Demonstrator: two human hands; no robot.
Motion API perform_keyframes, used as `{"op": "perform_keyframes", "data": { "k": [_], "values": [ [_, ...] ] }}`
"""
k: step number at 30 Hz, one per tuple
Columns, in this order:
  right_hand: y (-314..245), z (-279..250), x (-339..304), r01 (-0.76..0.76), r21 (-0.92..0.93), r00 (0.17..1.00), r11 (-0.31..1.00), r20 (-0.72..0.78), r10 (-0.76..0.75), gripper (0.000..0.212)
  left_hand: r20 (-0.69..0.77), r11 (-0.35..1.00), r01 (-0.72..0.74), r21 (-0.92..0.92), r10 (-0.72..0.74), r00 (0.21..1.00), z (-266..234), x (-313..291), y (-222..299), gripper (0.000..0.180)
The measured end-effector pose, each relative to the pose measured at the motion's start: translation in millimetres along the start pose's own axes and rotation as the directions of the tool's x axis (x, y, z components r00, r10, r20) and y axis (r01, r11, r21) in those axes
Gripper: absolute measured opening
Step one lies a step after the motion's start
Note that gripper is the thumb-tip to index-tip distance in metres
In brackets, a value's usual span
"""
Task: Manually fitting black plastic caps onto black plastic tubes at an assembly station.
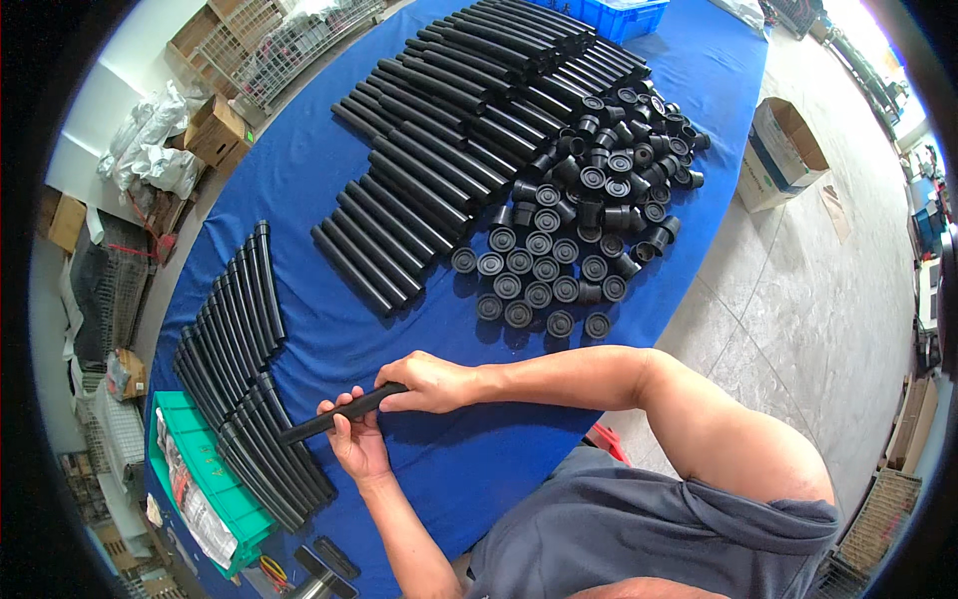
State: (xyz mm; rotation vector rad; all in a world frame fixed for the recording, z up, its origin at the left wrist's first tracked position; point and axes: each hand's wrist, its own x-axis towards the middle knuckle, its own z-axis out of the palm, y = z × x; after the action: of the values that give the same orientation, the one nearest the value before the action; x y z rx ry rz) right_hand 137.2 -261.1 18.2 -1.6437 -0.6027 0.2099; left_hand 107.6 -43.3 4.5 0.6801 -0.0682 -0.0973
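A black tube [314, 425] lies slantwise across both of my hands. My left hand [359, 444] grips its middle from below, thumb and fingers around it. Its right end is in my right hand [431, 382], whose closed fingers cover that end. Just left of the held tube, black tubes with capped ends [264, 454] lie side by side in rows. Beyond my hands, a large stack of black tubes [419, 200] spreads over the blue cloth [309, 190]. Round black rubber end caps [539, 243] with ringed faces are heaped to its right, some standing in loose rows.
A green crate [254, 514] borders the near-left table edge. Near it lie a hammer-like tool [321, 569] and yellow-and-red-handled scissors [272, 571]. A blue crate [639, 18] stands at the far edge. On the floor to the right is an open cardboard box [773, 165].
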Motion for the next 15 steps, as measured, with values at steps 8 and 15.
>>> {"op": "perform_keyframes", "data": {
  "k": [8, 15],
  "values": [
    [-2.3, -5.6, 1.3, -0.047, -0.01, 0.997, 0.999, 0.057, 0.047, 0.036, -0.027, 1.0, -0.016, -0.026, 0.015, 1.0, -6.7, 2.7, -2.9, 0.028],
    [-1.9, 4.1, -2.5, 0.174, -0.352, 0.978, 0.92, -0.05, -0.204, 0.031, -0.092, 1.0, 0.026, 0.011, -0.025, 0.995, -3.1, 3.8, -3.1, 0.029]
  ]
}}
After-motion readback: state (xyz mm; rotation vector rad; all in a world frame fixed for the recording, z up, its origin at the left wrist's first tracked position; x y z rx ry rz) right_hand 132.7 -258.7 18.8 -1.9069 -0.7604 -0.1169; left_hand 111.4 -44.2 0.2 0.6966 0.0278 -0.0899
